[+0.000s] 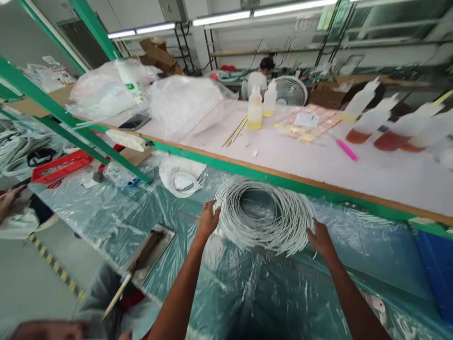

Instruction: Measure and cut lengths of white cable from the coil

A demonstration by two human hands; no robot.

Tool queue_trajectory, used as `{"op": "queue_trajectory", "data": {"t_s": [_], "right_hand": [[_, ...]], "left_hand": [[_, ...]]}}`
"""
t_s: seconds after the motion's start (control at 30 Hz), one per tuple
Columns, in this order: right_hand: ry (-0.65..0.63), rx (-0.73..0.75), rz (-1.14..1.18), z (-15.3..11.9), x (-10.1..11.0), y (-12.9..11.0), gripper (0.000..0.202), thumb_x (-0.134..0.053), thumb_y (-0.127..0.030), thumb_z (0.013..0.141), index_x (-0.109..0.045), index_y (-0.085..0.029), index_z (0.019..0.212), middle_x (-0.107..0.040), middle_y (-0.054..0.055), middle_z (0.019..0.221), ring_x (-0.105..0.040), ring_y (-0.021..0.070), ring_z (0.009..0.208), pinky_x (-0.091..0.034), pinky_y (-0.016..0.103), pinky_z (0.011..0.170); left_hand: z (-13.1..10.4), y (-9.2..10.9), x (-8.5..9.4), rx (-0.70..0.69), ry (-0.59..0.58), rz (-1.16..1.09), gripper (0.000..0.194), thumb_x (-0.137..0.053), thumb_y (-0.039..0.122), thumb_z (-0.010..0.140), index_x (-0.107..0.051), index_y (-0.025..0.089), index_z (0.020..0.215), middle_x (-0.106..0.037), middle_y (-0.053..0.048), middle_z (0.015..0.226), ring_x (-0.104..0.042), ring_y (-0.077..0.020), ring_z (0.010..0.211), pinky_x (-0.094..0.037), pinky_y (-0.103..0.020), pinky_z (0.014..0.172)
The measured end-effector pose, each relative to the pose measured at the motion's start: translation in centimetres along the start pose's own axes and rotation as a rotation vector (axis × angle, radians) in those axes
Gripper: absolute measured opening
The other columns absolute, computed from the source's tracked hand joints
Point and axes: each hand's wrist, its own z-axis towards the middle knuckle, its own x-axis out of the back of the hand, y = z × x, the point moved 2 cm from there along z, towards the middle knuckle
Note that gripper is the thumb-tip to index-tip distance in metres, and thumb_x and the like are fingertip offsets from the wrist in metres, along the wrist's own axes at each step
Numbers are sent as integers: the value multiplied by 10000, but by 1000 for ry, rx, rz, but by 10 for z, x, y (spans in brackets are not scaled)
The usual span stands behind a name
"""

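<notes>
A big loose coil of thin white cable [237, 226] lies on the plastic-covered table, its strands looped round a hollow middle. At the coil's left edge is my left hand [208, 221], thumb and fingers closed on the outer strands. My right hand [321, 240] grips the opposite edge in the same way, with part of its fingers hidden behind the strands. A smaller white cable coil [182, 186] rests on a white bag behind my left hand.
Above the coil runs a shelf [219, 147] with a green edge, bearing squeeze bottles [255, 111], plastic bags [187, 104] and a pink pen [347, 150]. A tray with a brush [118, 295] lies left. A red bin [62, 166] stands farther left. Other people are nearby.
</notes>
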Motion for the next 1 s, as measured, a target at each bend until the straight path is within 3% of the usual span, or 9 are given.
{"op": "queue_trajectory", "data": {"t_s": [0.1,0.23,0.3,0.37,0.5,0.67,0.73,0.87,1.0], "right_hand": [[-91,-50,84,-49,-7,27,727,-396,-609,855,-539,-85,1337,-595,235,1262,-580,332,1169,-506,526,976],[-280,-175,192,-154,-7,58,672,-436,-617,840,-559,-139,1295,-577,222,1317,-645,301,1105,-567,431,855],[-351,-253,236,-207,-7,67,649,-460,-627,820,-581,-143,1235,-594,224,1305,-671,306,1069,-582,407,805],[-386,-327,275,-251,-9,70,635,-467,-630,806,-589,-138,1189,-610,230,1285,-689,314,1035,-591,416,803],[-416,-397,352,-301,-18,61,653,-469,-664,795,-587,-151,1180,-615,224,1274,-690,331,1045,-603,429,812],[-432,-384,398,-311,-22,46,728,-521,-722,723,-621,-158,1173,-586,219,1298,-655,384,1122,-585,474,862],[-440,-397,415,-311,-21,47,735,-535,-722,687,-639,-163,1152,-608,209,1276,-661,388,1112,-589,469,853],[-416,-430,408,-317,-17,58,700,-553,-723,637,-688,-190,1070,-659,183,1229,-702,375,1008,-605,445,775],[-397,-424,396,-327,-10,66,681,-541,-716,628,-690,-193,1039,-695,172,1151,-720,354,936,-608,442,765]], "left_hand": [[-93,-12,32,-111,-298,160,309,-434,349,993,-622,176,1168,-622,-118,1183,-624,-235,1086,-495,-394,1004],[-220,-22,72,29,-583,413,298,-481,330,1003,-606,177,1228,-609,-124,1240,-638,-255,1088,-500,-386,970],[-265,-23,77,85,-684,503,315,-500,339,1007,-599,162,1247,-614,-134,1246,-637,-272,1099,-500,-396,960],[-294,-23,71,102,-747,606,351,-548,356,990,-596,133,1257,-612,-160,1260,-621,-305,1137,-492,-423,974],[-316,-20,42,109,-830,782,333,-612,333,952,-629,109,1197,-628,-183,1234,-610,-322,1146,-490,-431,971],[-307,-23,24,155,-728,935,433,-518,267,979,-538,105,1380,-445,-208,1497,-390,-354,1413,-315,-525,1167],[-304,-30,23,235,-779,949,411,-514,238,969,-576,88,1347,-518,-232,1421,-470,-368,1351,-377,-538,1118],[-311,-40,16,298,-936,866,241,-552,125,903,-719,104,1076,-701,-204,1067,-679,-313,1050,-537,-407,886],[-321,-33,3,200,-968,751,279,-498,240,969,-693,154,1148,-699,-186,1112,-665,-325,1100,-522,-412,903]]}}
